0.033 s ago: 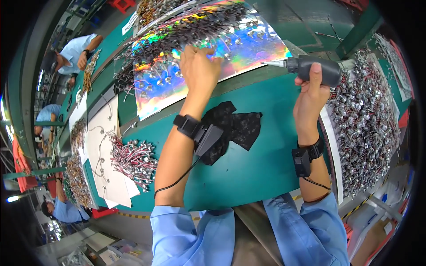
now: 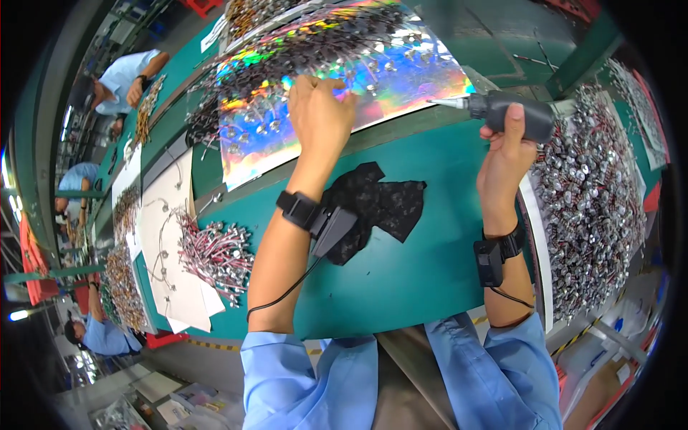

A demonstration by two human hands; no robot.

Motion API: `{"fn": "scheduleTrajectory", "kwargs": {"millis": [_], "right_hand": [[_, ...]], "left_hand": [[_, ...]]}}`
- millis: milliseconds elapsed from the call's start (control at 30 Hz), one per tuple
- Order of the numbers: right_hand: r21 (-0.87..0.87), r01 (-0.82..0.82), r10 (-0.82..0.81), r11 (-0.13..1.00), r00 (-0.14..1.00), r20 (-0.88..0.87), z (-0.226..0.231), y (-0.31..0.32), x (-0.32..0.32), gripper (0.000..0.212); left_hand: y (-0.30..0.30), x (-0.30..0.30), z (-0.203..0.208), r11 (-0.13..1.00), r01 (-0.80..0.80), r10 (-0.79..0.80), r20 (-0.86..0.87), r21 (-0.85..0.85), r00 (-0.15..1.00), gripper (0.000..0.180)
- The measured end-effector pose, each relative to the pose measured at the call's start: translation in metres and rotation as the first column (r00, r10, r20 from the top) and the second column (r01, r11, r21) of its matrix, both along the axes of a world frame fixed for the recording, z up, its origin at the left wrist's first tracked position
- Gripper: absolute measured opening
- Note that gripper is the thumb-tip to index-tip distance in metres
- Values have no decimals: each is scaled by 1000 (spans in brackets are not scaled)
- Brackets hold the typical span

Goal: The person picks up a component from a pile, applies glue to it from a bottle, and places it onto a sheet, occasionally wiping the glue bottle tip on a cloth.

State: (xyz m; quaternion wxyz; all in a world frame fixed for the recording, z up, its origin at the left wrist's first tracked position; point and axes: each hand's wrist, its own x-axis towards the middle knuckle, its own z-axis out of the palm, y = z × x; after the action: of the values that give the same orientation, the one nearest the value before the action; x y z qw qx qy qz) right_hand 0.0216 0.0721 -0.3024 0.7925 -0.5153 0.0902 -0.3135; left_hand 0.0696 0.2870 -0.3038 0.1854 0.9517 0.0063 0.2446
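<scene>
My right hand (image 2: pixel 505 161) is wrapped round a dark grey squeeze bottle (image 2: pixel 519 117) with its thumb along the near side. The bottle lies nearly level, its thin pale nozzle pointing left over the edge of a shiny rainbow-silver sheet (image 2: pixel 401 100). Over that sheet my left hand (image 2: pixel 320 115) bends with its fingers drawn in, and what the fingertips hold, if anything, is hidden. Around it lie rows of small round metal parts with wires (image 2: pixel 261 127), with a dense band of dark wires (image 2: pixel 301 46) behind them.
A crumpled black cloth (image 2: pixel 390 204) lies on the green table (image 2: pixel 408 287). Red-and-white wired parts (image 2: pixel 215 254) are bunched at left beside pale cardboard (image 2: pixel 166 236). A large heap of metal parts (image 2: pixel 584 193) fills the right side. Co-workers in blue (image 2: pixel 125 79) sit at far left.
The view has shifted very slightly. Both hands and the squeeze bottle keep nearly the same places.
</scene>
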Motion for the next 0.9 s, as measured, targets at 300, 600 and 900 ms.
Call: {"fn": "scheduleTrajectory", "kwargs": {"millis": [300,600,900], "right_hand": [[13,-199,198,980,980,20,-7,6,-10,26],[-35,-418,418,908,908,-10,-9,47,-31,31],[-89,-444,444,892,896,-20,-14,56,-37,32]], "left_hand": [[114,-166,25,921,-249,244,-54,-299,968,11],[135,-251,9,934,-358,351,-167,-10,921,15],[116,-247,-18,867,-457,496,-255,197,830,19]]}}
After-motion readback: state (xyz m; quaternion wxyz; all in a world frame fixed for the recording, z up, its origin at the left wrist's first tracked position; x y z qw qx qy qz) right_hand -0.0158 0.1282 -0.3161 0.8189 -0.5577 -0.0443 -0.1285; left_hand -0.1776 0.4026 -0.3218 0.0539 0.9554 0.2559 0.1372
